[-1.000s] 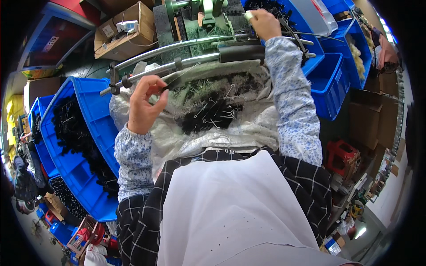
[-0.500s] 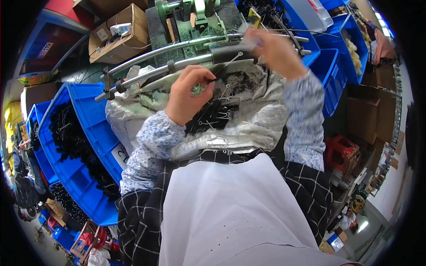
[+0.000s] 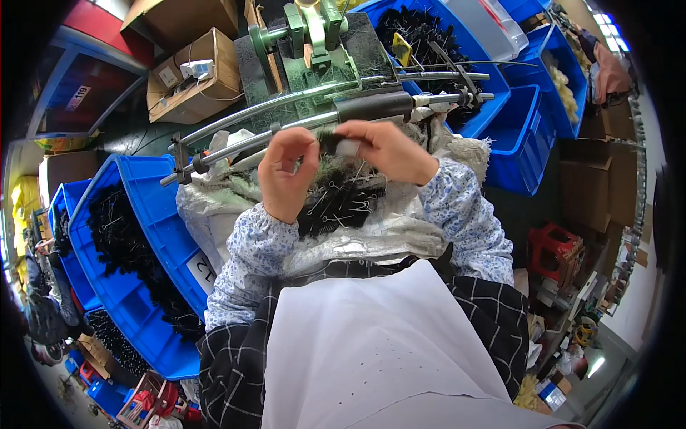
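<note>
Two parallel silver metal rails (image 3: 241,146) cross just beyond the bare left hand (image 3: 289,171) and right hand (image 3: 391,151), barring a low reach to the green metal machine (image 3: 316,36). A large blue plastic crate (image 3: 169,214) walls the left; rightward, a gap opens between the blue-flowered sleeve (image 3: 464,223) and a blue plastic bin (image 3: 513,154).

I see greenish light around the machine (image 3: 314,36) and glare at the window (image 3: 609,30). Edges bend into black; the right hand (image 3: 391,151) blurs slightly.

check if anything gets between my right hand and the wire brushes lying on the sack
Nothing visible stands between your right hand and the wire brushes on the pale sack. The left hand is to the left, and the metal rods cross beyond both hands.
</note>
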`<action>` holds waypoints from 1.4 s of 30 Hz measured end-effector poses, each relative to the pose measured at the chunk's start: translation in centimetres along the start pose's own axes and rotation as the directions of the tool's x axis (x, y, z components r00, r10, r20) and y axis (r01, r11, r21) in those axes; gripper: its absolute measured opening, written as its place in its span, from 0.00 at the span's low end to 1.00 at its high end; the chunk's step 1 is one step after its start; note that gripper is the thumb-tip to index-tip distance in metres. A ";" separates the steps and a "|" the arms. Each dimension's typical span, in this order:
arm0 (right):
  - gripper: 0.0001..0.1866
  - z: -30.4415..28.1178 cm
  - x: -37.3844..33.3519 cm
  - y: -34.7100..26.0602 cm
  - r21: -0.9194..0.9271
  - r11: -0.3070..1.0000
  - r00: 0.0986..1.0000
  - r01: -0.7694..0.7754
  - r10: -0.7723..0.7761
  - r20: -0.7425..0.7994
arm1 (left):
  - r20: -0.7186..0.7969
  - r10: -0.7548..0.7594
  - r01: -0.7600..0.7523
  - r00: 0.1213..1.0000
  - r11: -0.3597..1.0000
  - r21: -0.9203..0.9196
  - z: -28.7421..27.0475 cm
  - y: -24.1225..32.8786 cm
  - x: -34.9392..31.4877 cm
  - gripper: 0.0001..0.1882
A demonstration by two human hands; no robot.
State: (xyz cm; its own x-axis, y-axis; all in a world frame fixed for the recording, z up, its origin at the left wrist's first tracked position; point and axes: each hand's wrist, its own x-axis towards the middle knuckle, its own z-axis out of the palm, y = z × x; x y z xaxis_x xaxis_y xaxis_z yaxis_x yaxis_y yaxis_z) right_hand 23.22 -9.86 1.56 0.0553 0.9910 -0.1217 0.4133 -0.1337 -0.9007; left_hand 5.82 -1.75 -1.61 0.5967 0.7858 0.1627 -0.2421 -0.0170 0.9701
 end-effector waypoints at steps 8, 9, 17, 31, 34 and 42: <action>0.11 -6.2 8.2 7.3 -0.813 0.477 0.796 -0.335 -0.319 -0.515 | 0.582 -0.343 -0.295 0.737 0.611 0.735 0.7 -1.9 -3.3 0.25; 0.11 -6.2 8.7 7.2 -0.811 0.477 0.807 -0.338 -0.296 -0.511 | 0.573 -0.383 -0.316 0.725 0.553 0.771 0.8 -2.2 -3.7 0.25; 0.11 -6.2 10.0 7.9 -0.807 0.531 0.836 -0.259 -0.295 -0.463 | 0.531 -0.349 -0.308 0.772 0.525 0.793 1.0 -2.8 -4.0 0.17; 0.11 -6.5 10.2 8.5 -0.834 0.500 0.828 -0.233 -0.347 -0.440 | 0.365 -0.215 -0.050 0.906 0.801 0.596 -1.7 1.8 -2.1 0.16; 0.11 -6.5 10.3 8.5 -0.820 0.529 0.828 -0.218 -0.345 -0.442 | 0.358 -0.241 -0.028 0.902 0.796 0.605 -1.8 2.3 -2.0 0.16; 0.12 -6.8 10.9 9.4 -0.803 0.569 0.844 -0.177 -0.332 -0.422 | 0.387 -0.192 -0.077 0.902 0.809 0.582 -1.6 2.0 -2.0 0.17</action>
State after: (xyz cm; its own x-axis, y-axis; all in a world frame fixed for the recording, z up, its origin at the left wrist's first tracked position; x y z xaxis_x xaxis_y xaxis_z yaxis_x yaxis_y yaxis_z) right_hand 33.84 -0.34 -5.37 0.2929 0.8806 0.3724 0.9551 -0.2514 -0.1565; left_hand 2.94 -2.38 -0.23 0.8806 0.4730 0.0299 0.2035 -0.4343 0.8775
